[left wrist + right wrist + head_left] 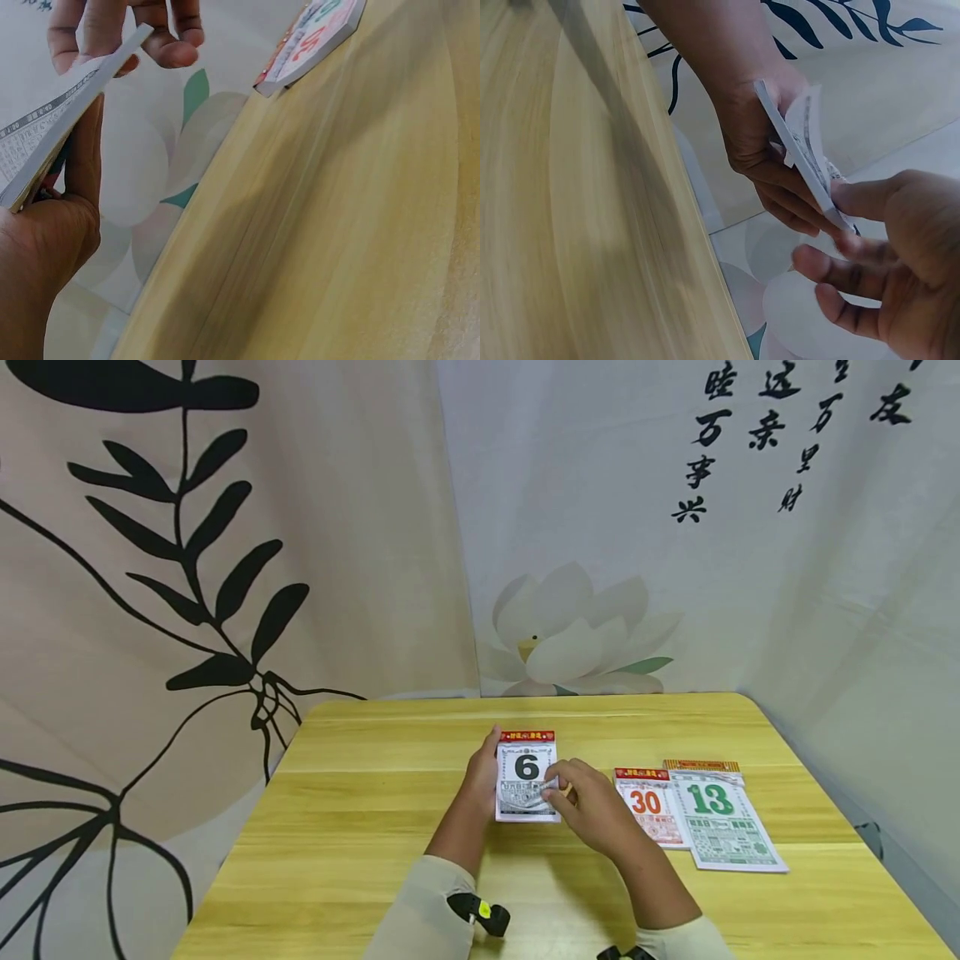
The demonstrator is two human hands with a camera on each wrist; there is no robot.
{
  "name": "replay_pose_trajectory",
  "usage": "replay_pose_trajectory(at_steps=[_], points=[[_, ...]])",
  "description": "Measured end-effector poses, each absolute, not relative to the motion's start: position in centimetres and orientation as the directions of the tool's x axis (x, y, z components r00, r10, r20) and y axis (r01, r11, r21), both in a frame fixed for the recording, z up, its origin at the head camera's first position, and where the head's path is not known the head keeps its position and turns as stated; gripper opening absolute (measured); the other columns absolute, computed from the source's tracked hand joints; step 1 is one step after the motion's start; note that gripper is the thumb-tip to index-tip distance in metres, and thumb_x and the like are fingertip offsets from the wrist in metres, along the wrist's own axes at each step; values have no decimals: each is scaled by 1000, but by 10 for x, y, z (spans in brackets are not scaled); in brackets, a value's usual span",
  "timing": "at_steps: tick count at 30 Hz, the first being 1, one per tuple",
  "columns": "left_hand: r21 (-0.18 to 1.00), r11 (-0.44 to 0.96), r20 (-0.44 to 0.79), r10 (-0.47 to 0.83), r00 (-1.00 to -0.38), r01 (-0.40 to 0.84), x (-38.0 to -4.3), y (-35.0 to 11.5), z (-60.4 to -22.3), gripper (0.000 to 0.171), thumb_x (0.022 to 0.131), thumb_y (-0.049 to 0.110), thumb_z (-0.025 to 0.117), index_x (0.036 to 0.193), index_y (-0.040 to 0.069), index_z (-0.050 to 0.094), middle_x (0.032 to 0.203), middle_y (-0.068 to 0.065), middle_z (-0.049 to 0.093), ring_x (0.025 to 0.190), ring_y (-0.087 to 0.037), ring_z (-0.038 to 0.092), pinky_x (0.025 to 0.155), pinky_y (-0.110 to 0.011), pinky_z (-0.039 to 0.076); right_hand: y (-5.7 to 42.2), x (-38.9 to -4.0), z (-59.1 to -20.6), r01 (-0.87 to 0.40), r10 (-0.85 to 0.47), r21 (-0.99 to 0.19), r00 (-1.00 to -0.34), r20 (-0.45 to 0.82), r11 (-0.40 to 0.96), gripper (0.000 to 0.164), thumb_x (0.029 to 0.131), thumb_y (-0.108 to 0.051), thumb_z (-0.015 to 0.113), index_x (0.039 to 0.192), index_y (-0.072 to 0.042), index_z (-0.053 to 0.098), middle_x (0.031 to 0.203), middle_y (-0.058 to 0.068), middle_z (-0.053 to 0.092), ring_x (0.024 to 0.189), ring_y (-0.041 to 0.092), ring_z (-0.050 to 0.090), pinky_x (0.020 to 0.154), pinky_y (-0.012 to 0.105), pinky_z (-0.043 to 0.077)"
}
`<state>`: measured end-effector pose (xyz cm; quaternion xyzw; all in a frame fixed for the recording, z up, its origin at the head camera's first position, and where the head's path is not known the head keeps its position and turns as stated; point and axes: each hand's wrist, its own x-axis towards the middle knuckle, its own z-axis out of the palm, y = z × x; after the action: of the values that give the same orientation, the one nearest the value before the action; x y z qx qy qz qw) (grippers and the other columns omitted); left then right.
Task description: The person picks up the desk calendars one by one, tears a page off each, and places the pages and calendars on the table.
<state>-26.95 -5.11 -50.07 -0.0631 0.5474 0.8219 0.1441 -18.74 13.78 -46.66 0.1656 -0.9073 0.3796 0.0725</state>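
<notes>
A small tear-off calendar [527, 764] with a red header and a black 6 is held up off the table by my left hand [482, 777]. In the left wrist view its fingers go behind the pad, thumb side at the edge. My right hand [603, 810] is at the calendar's right edge, thumb and forefinger pinching the lower right of the top page. That page [810, 120] bows away from the pad in the right wrist view. The right hand's other fingers are loosely bent beside the pad.
To the right on the wooden table [352, 835] lie two more calendars, a smaller one with a red 30 [647, 802] and a larger one with a green 13 [735, 835], overlapping it. A printed fabric backdrop [375, 568] stands behind the table.
</notes>
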Motion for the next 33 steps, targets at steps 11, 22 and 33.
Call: replay_pose_trajectory(at_steps=[11,22,33], points=[[886,-366,-238,168,-957,-284,-269,-46,-501,68,114,60,41,130,-2,65,94,0,76,87,-13,74,80,-28,62,134,-184,-464,-346,-165,-627,-930,329,698,30,100,-21,81,126,-13,67,114,7,60,75,11,49,61,24,42],[874,-372,-269,164,-949,-312,-269,-43,-496,74,113,65,40,138,-1,63,104,-3,77,92,-15,76,83,-29,63,129,-179,-461,-385,-154,-695,-915,373,608,45,99,-12,82,139,-5,63,82,-5,56,67,6,48,60,23,42],[897,-342,-245,139,-960,-278,-270,-46,-497,75,113,67,38,130,1,67,96,-1,76,87,-14,75,80,-30,62,127,-172,-453,-176,-102,-936,-983,152,306,63,110,-30,70,164,-14,43,136,27,69,114,37,78,77,39,67]])
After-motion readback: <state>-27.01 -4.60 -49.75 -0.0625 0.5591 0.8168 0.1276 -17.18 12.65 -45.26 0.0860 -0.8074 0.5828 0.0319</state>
